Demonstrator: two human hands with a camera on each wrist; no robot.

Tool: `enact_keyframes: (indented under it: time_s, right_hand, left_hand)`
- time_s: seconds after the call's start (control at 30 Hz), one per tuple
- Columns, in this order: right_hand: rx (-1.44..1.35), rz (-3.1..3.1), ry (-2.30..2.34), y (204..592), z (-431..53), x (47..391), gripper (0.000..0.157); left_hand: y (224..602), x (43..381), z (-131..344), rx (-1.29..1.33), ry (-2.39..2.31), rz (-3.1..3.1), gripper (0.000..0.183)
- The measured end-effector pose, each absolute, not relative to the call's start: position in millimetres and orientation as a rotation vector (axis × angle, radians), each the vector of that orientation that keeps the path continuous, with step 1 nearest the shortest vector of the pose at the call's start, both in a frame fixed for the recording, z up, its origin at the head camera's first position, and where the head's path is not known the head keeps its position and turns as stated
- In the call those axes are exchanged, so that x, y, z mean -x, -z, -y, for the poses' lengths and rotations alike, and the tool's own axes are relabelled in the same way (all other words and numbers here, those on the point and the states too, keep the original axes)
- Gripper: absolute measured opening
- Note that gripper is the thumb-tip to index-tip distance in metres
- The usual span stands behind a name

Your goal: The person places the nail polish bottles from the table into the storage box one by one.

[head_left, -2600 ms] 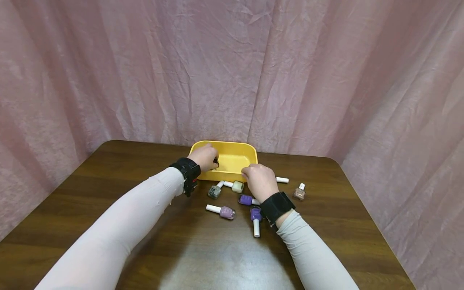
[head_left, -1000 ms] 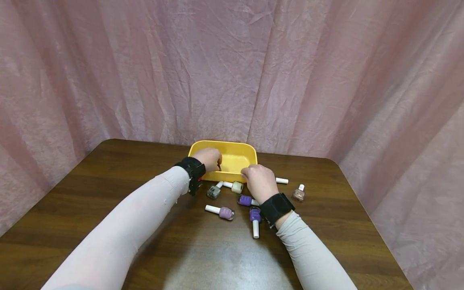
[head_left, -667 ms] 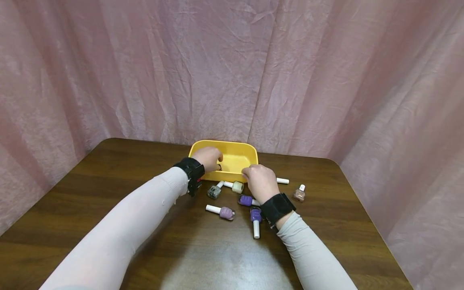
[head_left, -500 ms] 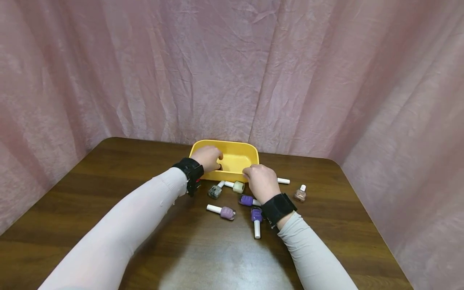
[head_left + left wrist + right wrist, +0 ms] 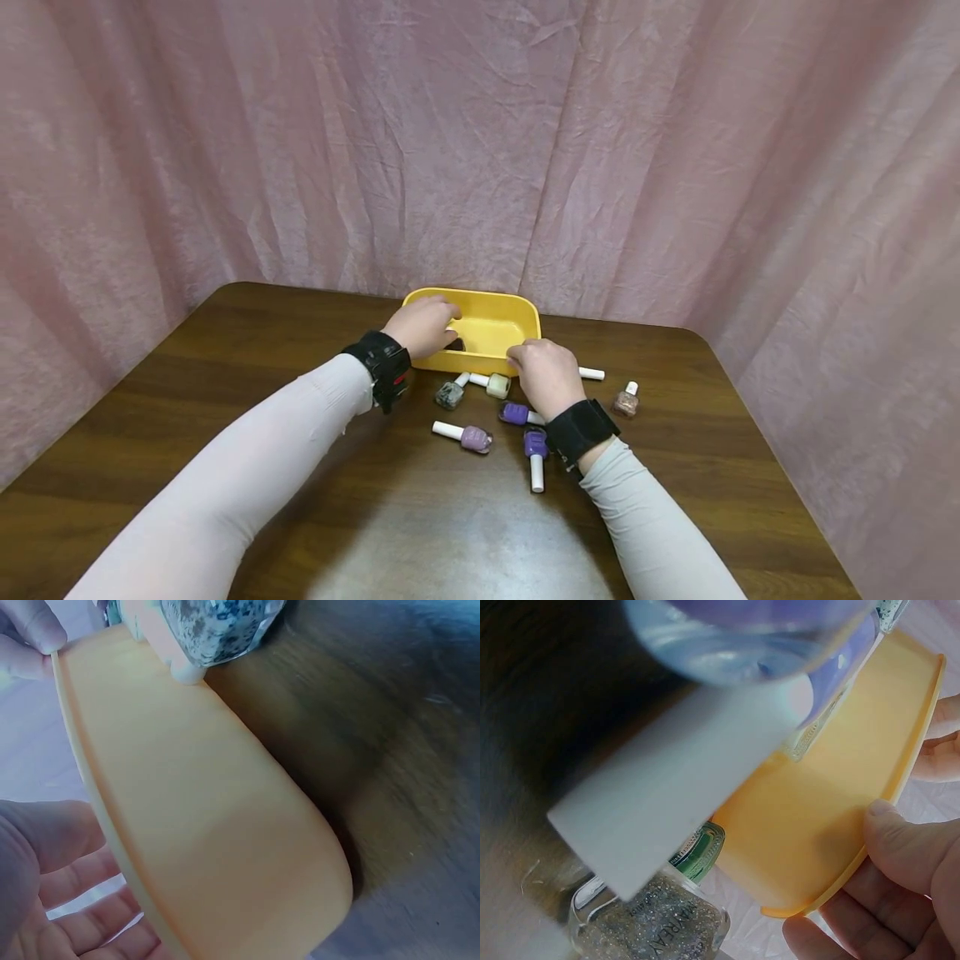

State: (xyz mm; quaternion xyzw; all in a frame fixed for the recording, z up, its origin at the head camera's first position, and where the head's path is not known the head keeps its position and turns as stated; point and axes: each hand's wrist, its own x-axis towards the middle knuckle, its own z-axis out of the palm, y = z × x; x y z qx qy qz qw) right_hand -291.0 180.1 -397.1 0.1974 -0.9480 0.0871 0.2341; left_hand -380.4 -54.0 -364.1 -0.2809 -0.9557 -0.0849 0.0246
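A yellow plastic tray (image 5: 472,364) stands near the back of the table. My left hand (image 5: 423,325) is over its left end, thumb and fingers apart, with nothing between them. Just below it a small dark thing (image 5: 456,344), partly hidden, lies in the tray. In the left wrist view the left hand's fingers (image 5: 90,922) show past the tray's wall. My right hand (image 5: 550,377) pinches the tray's near rim at the right, its thumb (image 5: 896,832) on the outside in the right wrist view. Close before the tray lie a grey speckled nail polish bottle (image 5: 450,394) and a pale green one (image 5: 498,386).
A lilac nail polish bottle (image 5: 476,439) and two purple ones, one sideways (image 5: 514,413) and one pointing forward (image 5: 536,443), lie nearer. Right of the right hand are a white cap (image 5: 592,374) and a glittery brown bottle (image 5: 626,403). Pink curtain (image 5: 480,150) hangs behind.
My left hand went down into the tray with a dark thing, then opened and drew slightly left, leaving the dark thing in the tray. The right hand has kept its hold on the rim.
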Motion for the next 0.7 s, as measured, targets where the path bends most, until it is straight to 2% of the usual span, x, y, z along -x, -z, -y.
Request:
enact_keyframes:
  time_s: [0.7]
  right_hand:
    - [-0.550, 2.592, -0.236, 398.4, -180.6, 292.1, 0.011]
  left_hand:
    - [358.7, 336.5, 63.9, 0.931, 0.293, 2.729, 0.038]
